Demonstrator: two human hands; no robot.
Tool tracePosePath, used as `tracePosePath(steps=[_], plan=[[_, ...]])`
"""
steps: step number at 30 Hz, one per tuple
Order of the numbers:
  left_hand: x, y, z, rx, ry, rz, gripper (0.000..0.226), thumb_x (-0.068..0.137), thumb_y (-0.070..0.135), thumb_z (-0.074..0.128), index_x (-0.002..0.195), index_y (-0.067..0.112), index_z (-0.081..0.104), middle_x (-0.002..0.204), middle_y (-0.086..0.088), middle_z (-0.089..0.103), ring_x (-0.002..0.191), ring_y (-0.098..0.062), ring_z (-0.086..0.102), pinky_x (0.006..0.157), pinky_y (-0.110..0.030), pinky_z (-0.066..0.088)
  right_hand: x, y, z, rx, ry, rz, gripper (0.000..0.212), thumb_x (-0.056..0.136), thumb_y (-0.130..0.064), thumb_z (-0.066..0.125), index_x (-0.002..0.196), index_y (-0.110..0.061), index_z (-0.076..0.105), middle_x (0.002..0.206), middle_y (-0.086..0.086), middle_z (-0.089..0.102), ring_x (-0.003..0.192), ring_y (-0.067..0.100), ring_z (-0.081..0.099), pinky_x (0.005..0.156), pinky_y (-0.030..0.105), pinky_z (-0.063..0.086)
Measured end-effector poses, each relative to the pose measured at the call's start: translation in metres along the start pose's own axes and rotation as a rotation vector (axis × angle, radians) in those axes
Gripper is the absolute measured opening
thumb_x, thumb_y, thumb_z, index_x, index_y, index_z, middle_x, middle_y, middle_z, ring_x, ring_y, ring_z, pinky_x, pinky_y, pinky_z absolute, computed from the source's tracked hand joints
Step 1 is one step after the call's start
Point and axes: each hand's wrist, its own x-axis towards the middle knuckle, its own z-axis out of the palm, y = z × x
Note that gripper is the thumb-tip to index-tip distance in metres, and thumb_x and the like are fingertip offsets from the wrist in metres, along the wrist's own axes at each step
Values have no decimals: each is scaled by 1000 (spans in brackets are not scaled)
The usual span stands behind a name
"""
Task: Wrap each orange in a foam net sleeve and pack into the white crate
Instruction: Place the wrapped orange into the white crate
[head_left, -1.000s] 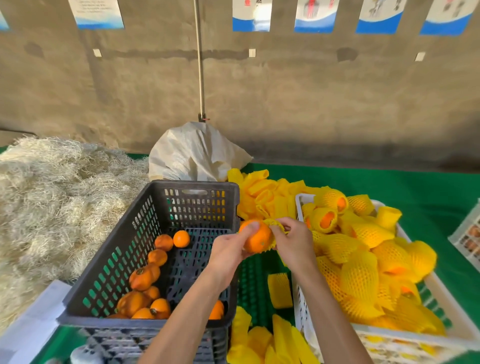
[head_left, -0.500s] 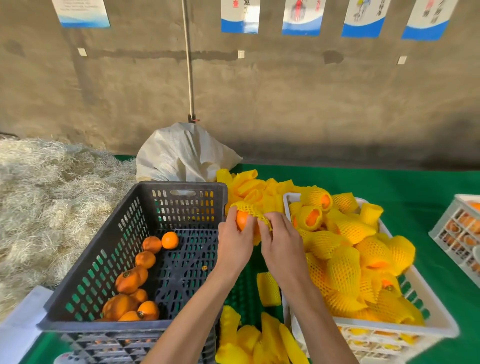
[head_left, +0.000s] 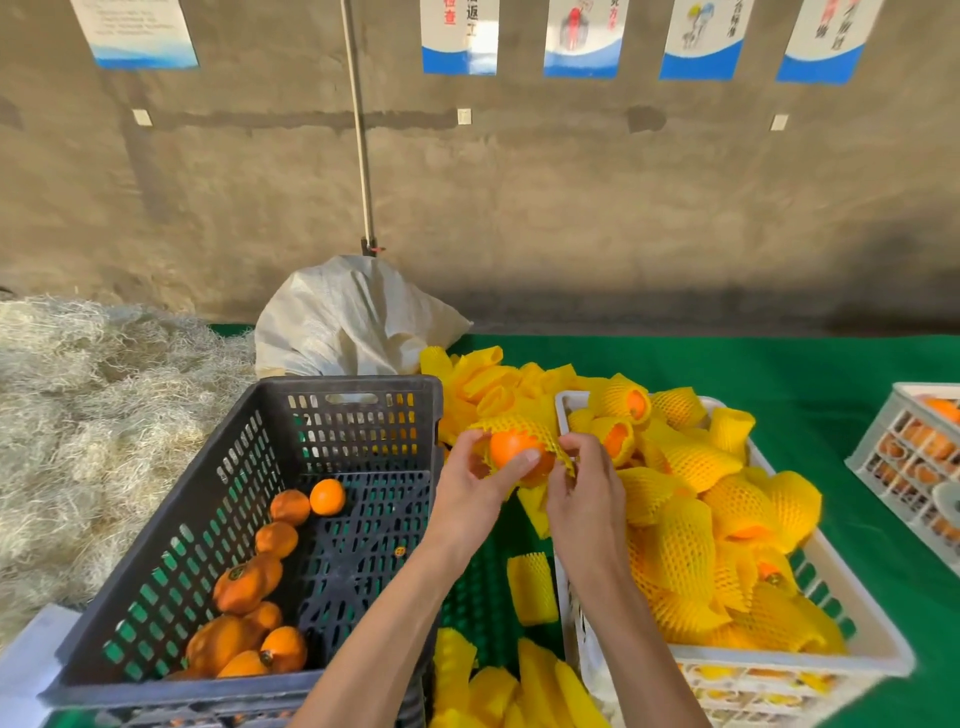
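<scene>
Between the crates, left hand (head_left: 470, 486) and right hand (head_left: 582, 491) both pinch the foam net sleeve (head_left: 524, 428) half over the orange (head_left: 511, 449); stretch evenly, then drop at 3 o'clock into white crate (head_left: 860, 647).

- Left hand (head_left: 470, 486), bare forearm reaching up from below, palm turned right, thumb and fingers curled in a grip.
- Right hand (head_left: 584, 499) just beside it, back facing the camera, fingertips pinching inward.
</scene>
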Motion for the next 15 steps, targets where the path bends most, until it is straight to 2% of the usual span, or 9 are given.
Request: tracePosePath(steps=[3,5,6,7,8,10,12,15], plan=[[6,-2,16,-96,85,2,44,84,35,85,122,26,64,111,1,73,103,-20,71,89,-40,61,-1,-4,-2,-2,35,-31,20,101,-11,60,121,-8,61,121,7,57,103,24,61,81,40,57],[12,-5,30,-94,152,31,45,87,28,82,126,26,59,115,-3,68,104,-23,70,86,-42,62,-3,-7,-2,-8,72,-63,15,99,-9,62,113,-5,63,117,8,57,95,21,60,74,35,57],[16,-5,36,-67,184,76,42,90,23,80,125,24,56,116,-2,65,108,-23,66,89,-42,60,-4,-9,-2,-18,79,-76,12,98,-9,62,110,-5,63,115,7,57,92,20,59,71,33,56],[20,-6,43,-45,213,119,40,91,18,78,121,22,52,117,1,60,114,-22,61,93,-37,56,-4,-8,-3,-27,83,-81,11,98,-8,62,108,-5,63,113,7,56,90,19,58,69,33,56],[24,-7,50,-31,229,142,42,91,15,78,119,20,47,117,4,56,118,-19,57,94,-27,51,-4,-5,-5,-27,92,-82,10,98,-8,62,107,-6,63,112,6,56,89,18,57,69,34,55],[31,-5,66,-5,217,104,54,87,18,81,119,21,39,116,8,49,111,-8,54,82,-9,44,0,2,-13,-14,129,-78,10,97,-10,63,107,-8,61,110,3,55,89,18,57,69,34,55],[37,-2,81,11,166,2,66,83,28,86,127,27,36,116,11,50,104,-2,55,75,-10,45,8,13,-26,-48,154,-91,18,95,-16,66,111,-12,59,113,1,54,97,18,58,73,30,55],[47,6,100,7,96,-110,55,81,43,85,123,29,53,109,6,65,99,-14,68,70,-21,56,21,34,-48,-166,78,-135,54,87,-23,71,136,-18,49,141,0,46,131,16,45,100,28,47]])
